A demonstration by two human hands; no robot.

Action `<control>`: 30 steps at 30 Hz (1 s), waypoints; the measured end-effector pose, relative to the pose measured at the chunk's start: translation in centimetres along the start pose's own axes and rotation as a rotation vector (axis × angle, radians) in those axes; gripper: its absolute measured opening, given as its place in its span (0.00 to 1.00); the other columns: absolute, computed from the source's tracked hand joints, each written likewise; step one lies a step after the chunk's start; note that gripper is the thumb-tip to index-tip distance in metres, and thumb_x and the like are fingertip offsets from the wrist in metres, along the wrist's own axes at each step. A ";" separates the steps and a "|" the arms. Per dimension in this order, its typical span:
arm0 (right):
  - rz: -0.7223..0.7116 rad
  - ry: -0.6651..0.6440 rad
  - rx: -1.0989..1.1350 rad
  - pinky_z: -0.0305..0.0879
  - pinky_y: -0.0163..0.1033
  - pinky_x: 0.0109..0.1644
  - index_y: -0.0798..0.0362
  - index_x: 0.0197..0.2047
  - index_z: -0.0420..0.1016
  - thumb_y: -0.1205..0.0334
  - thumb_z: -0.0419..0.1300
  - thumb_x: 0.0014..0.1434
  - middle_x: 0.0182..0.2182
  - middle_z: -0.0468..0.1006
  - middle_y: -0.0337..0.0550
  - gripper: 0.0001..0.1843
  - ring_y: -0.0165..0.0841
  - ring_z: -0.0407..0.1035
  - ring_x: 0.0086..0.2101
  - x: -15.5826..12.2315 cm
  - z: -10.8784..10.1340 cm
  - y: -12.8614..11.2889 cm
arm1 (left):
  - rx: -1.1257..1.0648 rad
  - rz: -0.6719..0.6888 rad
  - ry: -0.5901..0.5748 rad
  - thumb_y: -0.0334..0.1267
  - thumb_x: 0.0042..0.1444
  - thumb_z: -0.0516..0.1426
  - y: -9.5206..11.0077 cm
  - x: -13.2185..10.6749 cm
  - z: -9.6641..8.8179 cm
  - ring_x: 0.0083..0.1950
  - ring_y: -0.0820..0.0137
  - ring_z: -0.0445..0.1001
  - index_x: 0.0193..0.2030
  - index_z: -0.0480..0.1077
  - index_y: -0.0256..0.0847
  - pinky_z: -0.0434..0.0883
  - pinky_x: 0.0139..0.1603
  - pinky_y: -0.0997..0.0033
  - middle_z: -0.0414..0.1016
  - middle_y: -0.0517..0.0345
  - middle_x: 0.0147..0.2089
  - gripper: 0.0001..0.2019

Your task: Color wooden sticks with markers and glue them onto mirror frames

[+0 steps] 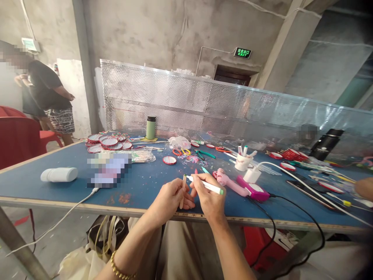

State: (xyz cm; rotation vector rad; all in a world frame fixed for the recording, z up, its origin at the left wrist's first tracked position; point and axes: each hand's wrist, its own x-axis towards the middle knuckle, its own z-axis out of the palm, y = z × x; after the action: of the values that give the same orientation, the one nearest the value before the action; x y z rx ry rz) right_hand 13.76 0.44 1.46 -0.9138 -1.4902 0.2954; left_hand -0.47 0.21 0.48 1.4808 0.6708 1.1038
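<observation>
Between the fingers of my left hand [174, 194] a flat wooden stick [183, 194] stands nearly upright, with a small green mark at its top end. My right hand [210, 196] grips a white marker [212, 187] with a green end, its tip touching or very near the top of the stick. Just beyond my right hand lie a red marker [196, 171] and a teal marker [205, 170]. A pink handheld device [231, 182] is to the right of that hand, beside a magenta box [253, 189].
Round red-rimmed pieces [109, 142] are heaped at the back left, near a green tumbler [150, 128]. A white bottle [59, 175] lies at left. Pliers [205, 154], a cup of markers [243, 161] and cables surround the middle. A perforated metal screen [180, 97] stands behind.
</observation>
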 end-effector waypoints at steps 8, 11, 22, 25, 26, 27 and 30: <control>0.005 0.015 0.001 0.66 0.32 0.25 0.53 0.31 0.75 0.55 0.60 0.64 0.15 0.72 0.32 0.13 0.26 0.66 0.16 0.0 0.0 -0.2 | 0.015 0.003 0.003 0.49 0.62 0.53 0.1 0.0 0.0 0.33 0.65 0.82 0.36 0.62 0.40 0.77 0.34 0.69 0.78 0.54 0.32 0.13; 0.009 0.016 -0.004 0.65 0.32 0.24 0.53 0.31 0.75 0.55 0.60 0.64 0.16 0.73 0.33 0.13 0.26 0.67 0.16 0.0 0.0 -0.1 | 0.011 0.000 0.008 0.49 0.61 0.54 0.2 -0.1 0.0 0.33 0.65 0.82 0.35 0.62 0.41 0.77 0.34 0.69 0.78 0.55 0.32 0.14; -0.001 0.034 -0.001 0.67 0.32 0.26 0.53 0.31 0.75 0.56 0.60 0.64 0.16 0.72 0.32 0.12 0.26 0.67 0.16 0.0 0.0 -0.1 | 0.019 -0.001 -0.002 0.49 0.62 0.53 0.0 -0.1 0.0 0.34 0.64 0.82 0.36 0.62 0.41 0.78 0.36 0.66 0.79 0.52 0.34 0.13; 0.008 0.029 0.007 0.66 0.32 0.25 0.53 0.31 0.76 0.56 0.60 0.64 0.16 0.72 0.32 0.12 0.26 0.67 0.16 0.1 0.1 -0.1 | 0.018 -0.006 -0.002 0.49 0.62 0.52 0.0 -0.2 0.0 0.34 0.64 0.82 0.36 0.62 0.40 0.78 0.36 0.66 0.78 0.52 0.34 0.13; 0.010 0.025 0.009 0.66 0.32 0.25 0.53 0.32 0.76 0.56 0.60 0.64 0.16 0.72 0.32 0.12 0.26 0.67 0.16 0.0 0.1 -0.1 | 0.017 -0.007 -0.002 0.48 0.63 0.52 0.0 -0.2 0.0 0.34 0.64 0.82 0.37 0.62 0.40 0.78 0.36 0.66 0.78 0.52 0.33 0.13; 0.010 0.022 0.011 0.66 0.32 0.26 0.53 0.32 0.76 0.56 0.60 0.64 0.16 0.72 0.32 0.12 0.26 0.67 0.16 0.0 0.1 0.0 | 0.016 -0.008 -0.001 0.48 0.63 0.52 0.0 -0.2 0.0 0.34 0.64 0.82 0.37 0.62 0.40 0.78 0.36 0.66 0.78 0.52 0.34 0.13; 0.008 0.016 0.014 0.66 0.32 0.25 0.52 0.31 0.76 0.57 0.60 0.64 0.16 0.72 0.32 0.12 0.26 0.67 0.16 -0.1 0.0 0.1 | 0.013 -0.010 -0.004 0.48 0.62 0.52 0.0 -0.1 0.0 0.33 0.65 0.82 0.36 0.62 0.40 0.78 0.36 0.67 0.78 0.52 0.34 0.13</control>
State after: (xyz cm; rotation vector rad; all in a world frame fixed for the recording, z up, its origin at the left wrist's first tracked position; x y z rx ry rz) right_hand 13.73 0.43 1.34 -0.9092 -1.4689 0.3028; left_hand -0.48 0.09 0.45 1.4890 0.6834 1.0908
